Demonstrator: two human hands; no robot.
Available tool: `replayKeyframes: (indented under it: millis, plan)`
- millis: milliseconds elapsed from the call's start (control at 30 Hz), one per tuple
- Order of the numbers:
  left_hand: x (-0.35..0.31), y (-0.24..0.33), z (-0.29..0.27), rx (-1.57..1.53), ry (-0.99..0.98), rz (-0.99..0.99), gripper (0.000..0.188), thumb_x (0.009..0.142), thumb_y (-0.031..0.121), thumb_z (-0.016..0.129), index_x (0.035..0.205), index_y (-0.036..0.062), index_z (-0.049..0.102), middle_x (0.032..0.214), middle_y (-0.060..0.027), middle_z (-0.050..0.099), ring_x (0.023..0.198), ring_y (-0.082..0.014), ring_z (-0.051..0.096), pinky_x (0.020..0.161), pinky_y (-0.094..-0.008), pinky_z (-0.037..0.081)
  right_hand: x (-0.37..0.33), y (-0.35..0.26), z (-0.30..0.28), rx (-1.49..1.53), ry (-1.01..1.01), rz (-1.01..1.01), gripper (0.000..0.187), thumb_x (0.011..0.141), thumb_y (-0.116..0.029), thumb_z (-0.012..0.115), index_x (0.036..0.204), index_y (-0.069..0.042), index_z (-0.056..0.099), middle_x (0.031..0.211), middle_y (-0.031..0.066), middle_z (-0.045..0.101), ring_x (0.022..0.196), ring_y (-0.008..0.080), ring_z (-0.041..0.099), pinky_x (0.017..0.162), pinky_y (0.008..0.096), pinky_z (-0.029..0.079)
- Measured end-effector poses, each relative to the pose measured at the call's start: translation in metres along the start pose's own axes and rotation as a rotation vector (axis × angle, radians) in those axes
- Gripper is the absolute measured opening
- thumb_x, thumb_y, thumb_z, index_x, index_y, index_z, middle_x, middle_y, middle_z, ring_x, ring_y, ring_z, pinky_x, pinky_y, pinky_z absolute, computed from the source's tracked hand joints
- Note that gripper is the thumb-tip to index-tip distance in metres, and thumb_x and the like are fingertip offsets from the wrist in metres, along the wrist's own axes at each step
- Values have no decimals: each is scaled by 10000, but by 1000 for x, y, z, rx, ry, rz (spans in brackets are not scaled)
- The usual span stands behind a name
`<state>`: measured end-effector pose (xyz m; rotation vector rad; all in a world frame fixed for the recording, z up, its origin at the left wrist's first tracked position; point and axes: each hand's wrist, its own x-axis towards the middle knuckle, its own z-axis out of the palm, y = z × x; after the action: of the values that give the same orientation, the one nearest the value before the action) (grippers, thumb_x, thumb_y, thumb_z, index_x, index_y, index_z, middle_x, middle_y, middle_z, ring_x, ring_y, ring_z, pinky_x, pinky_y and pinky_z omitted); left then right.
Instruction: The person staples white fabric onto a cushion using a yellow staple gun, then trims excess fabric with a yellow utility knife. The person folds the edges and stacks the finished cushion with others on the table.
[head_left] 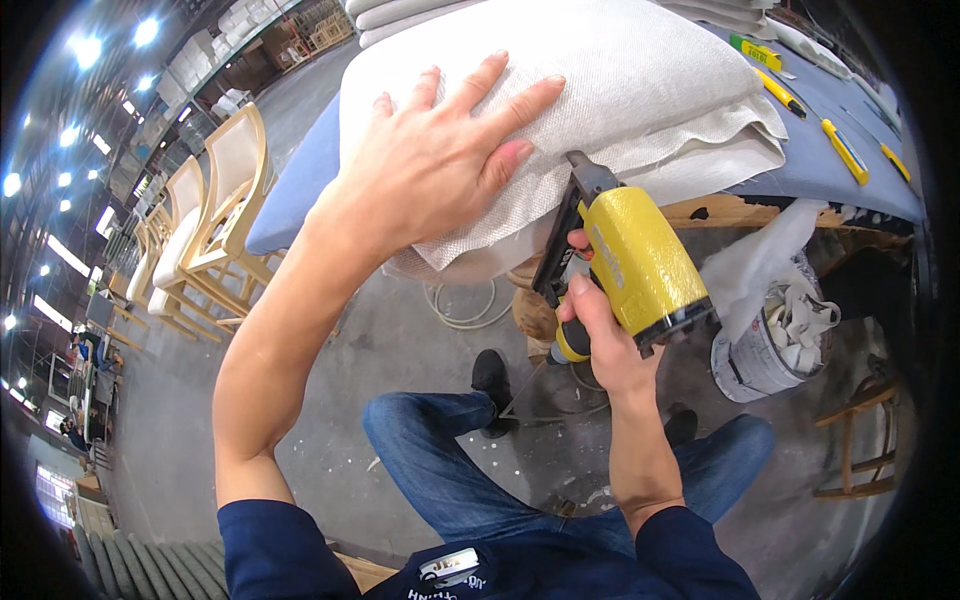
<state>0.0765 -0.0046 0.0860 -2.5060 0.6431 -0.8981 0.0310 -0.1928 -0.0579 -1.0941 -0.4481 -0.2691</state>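
A cushion pad wrapped in off-white woven fabric [640, 75] lies on a blue padded work table [300, 190]. My left hand [440, 150] presses flat on its top, fingers spread. In my right hand [610, 340] is a yellow pneumatic staple gun [640, 260], its dark nose touching or very close to the fabric's near edge. The fingers wrap round the grip, partly hidden behind the gun's body. Loose fabric edges hang in folds at the pad's near and right sides.
Yellow cutters [780, 92] and a yellow-handled tool [845, 152] lie at the table's right. Below stands a bucket of fabric scraps [765, 350]. An air hose [465, 305] coils on the floor. Wooden chairs [225, 200] line up at left; more pads [400, 15] are stacked behind.
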Motion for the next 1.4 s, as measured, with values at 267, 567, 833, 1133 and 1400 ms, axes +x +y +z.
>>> replayKeyframes:
  millis: [267, 567, 833, 1133, 1400]
  plan:
    - [-6, 13, 3, 124, 85, 39, 666, 985, 348, 655, 1597, 414, 404, 1559, -123, 500, 1210, -436, 622, 1002, -561, 512, -6, 8, 2, -440, -19, -180, 262, 865, -51, 755, 1109, 34, 712, 1001, 151, 734, 851, 339, 715, 824, 399, 575]
    - [-9, 22, 6, 125, 109, -17, 910, 798, 237, 819, 1589, 433, 413, 1511, -86, 540, 1197, -389, 621, 974, -505, 519, -5, 28, 0, -520, -77, -291, 285, 883, -35, 732, 1157, 30, 687, 1040, 148, 729, 828, 290, 695, 787, 373, 565]
    - [-12, 23, 12, 146, 122, -25, 1024, 726, 231, 870, 1611, 397, 383, 1497, -103, 544, 1188, -386, 625, 982, -501, 518, -5, 37, -2, -539, -103, -307, 307, 900, -20, 712, 1199, 27, 665, 1075, 146, 724, 808, 247, 676, 754, 349, 557]
    - [-15, 22, 12, 139, 114, -10, 1035, 731, 208, 864, 1626, 349, 364, 1485, -123, 546, 1189, -392, 624, 998, -506, 510, -8, 35, -3, -542, -143, -302, 333, 919, -4, 689, 1247, 23, 640, 1113, 143, 718, 785, 199, 655, 718, 323, 547]
    - [-13, 19, 13, 200, 142, 15, 936, 803, 240, 795, 1630, 312, 363, 1495, -150, 538, 1210, -412, 610, 1004, -518, 503, -9, 34, -2, -526, -160, -315, 358, 935, 11, 668, 1289, 19, 617, 1148, 141, 714, 765, 156, 637, 685, 300, 538]
